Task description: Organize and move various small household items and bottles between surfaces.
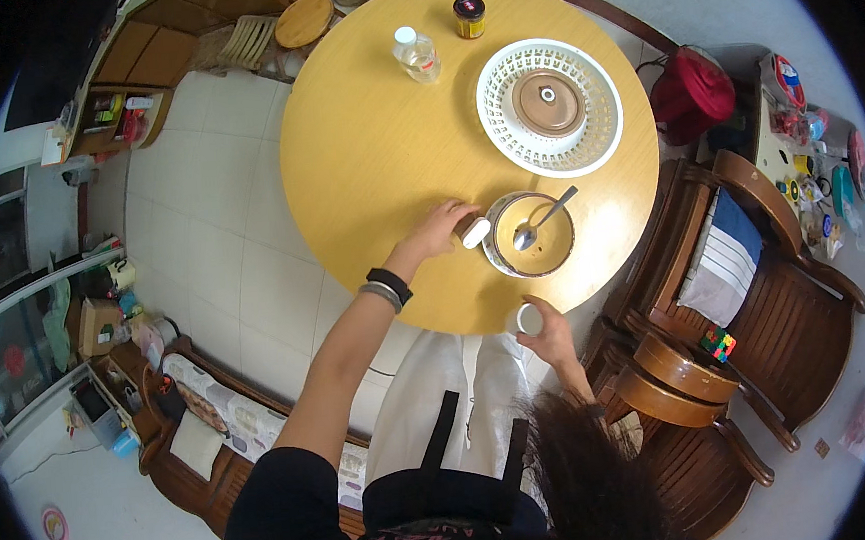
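Note:
My left hand (439, 228) grips a small brown container with a white top (477, 234), close to the left rim of a patterned bowl (493, 247). The bowl stands near the table's front edge and has dark specks inside. A metal spoon (526, 238) lies in it, its handle resting across the far right rim. Just off the table's near edge, my right hand (552, 331) holds a small round white object (530, 319), a cap or cup, between thumb and fingers. Which of the two it is, I cannot tell.
The round wooden table (364, 154) bears a white plastic basket (495, 141) with a brown lid (549, 104) in it. Farther back stand a clear bottle (418, 59) and a dark-lidded jar (470, 17). Wooden chairs (790, 328) flank the right side, and a wooden stool (304, 21) sits behind.

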Motion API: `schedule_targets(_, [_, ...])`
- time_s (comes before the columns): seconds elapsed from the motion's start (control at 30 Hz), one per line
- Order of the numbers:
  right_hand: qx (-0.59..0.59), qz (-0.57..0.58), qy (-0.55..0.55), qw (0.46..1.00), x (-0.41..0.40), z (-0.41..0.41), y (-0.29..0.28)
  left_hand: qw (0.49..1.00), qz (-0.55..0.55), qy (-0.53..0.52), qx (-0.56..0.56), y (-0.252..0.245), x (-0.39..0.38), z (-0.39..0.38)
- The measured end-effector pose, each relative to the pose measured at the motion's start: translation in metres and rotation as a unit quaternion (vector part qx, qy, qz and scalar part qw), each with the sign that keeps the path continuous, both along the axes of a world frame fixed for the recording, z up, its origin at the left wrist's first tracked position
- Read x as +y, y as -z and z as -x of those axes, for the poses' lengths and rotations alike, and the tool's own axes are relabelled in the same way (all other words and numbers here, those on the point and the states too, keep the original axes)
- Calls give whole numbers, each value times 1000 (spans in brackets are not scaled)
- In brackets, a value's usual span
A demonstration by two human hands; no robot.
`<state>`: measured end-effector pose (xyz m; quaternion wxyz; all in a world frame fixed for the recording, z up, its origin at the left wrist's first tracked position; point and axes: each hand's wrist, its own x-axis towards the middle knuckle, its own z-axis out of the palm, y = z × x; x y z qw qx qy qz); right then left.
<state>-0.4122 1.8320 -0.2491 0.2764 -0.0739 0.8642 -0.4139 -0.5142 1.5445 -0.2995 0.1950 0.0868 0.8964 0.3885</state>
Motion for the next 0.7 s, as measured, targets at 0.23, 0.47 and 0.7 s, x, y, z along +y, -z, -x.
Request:
schedule_targets(0.23, [-2,-41,-25,999,-60,-2,33,975,-57,-201,78,13,14,-2])
schedule_targets(0.47, [3,-64,27,998,-74,5,28,952,-84,-286,68,34,18,37])
schedule_targets(0.7, [12,-129,63,990,-47,29,40,939,-123,-299,120,46,14,37])
